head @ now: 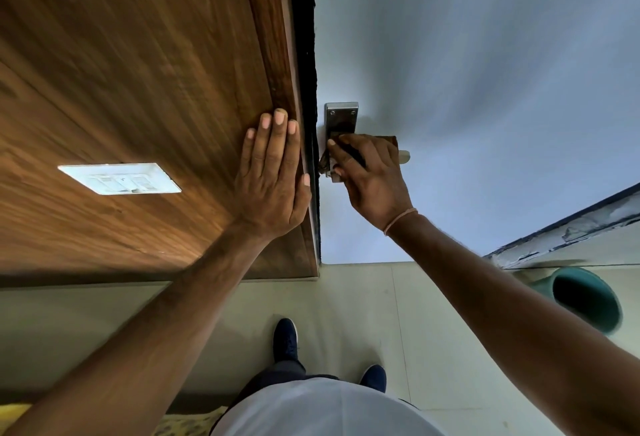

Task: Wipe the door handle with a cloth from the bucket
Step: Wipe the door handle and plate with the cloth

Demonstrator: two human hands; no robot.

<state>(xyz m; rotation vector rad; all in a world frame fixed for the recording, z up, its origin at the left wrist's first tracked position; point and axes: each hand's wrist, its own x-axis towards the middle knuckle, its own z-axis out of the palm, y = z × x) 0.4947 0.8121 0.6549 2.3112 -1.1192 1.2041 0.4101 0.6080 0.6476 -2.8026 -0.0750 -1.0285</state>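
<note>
- Right hand (372, 179), arm outstretched, is closed around a brown cloth (388, 143), pressing it onto the door handle (341, 124).
- Left hand (273, 172) lies flat, fingers spread open, on the wood panel (138, 89), holding nothing, just left of that grip.
- Bucket (585, 300) stands on the floor, well below-right.

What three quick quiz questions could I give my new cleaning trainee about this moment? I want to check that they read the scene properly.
1. True or false: the left hand holds the cloth.
2. Which hand presses the brown cloth onto the silver metal door handle? A) left B) right C) both
3. Fill in: the teal round bucket stands on the ___ at the person's right.

Key
1. False; it rests flat on the brown wooden panel.
2. B; the right hand covers the cloth on the handle.
3. Floor.
</note>
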